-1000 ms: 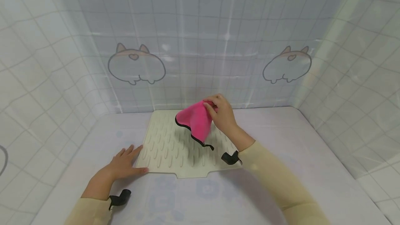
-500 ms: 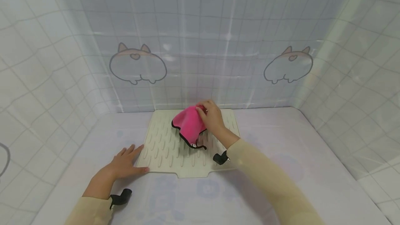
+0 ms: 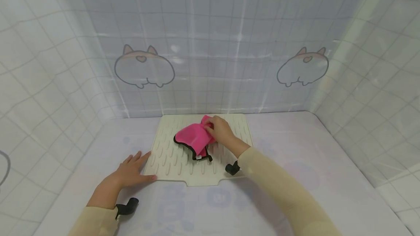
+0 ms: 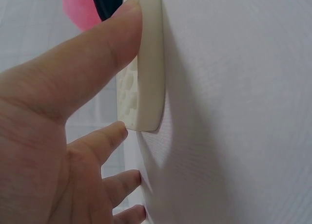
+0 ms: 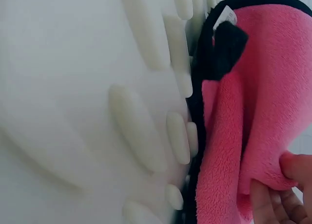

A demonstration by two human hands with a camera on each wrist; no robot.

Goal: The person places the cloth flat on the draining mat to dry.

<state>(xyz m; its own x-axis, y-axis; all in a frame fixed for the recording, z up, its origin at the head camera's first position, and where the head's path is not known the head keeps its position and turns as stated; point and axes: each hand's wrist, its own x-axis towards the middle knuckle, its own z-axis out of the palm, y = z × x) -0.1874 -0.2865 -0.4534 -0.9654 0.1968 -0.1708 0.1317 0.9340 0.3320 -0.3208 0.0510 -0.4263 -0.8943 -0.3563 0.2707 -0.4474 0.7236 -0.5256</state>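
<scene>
Nearest you, your left hand (image 3: 128, 173) lies flat with fingers straight, its thumb pressed against the near-left edge of the cream ribbed silicone mat (image 3: 170, 156) on the table (image 3: 295, 177). Farther in, toward the mat's far middle, your right hand (image 3: 220, 130) pinches the top of the bright pink fleece cloth with black trim (image 3: 193, 139), which drapes down-left from your fingers, its lower edge touching the mat's ribs. Nothing stands between either hand and the cloth.

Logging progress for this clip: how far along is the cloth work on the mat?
Done: the pink black-edged cloth lies down on the cream ridged mat, bunched rather than flat. In hand: the right hand pinches the cloth's far corner; the left hand lies flat on the mat's near-left corner. Left: probably wiping the ridges, since most of the mat is uncovered.
</scene>
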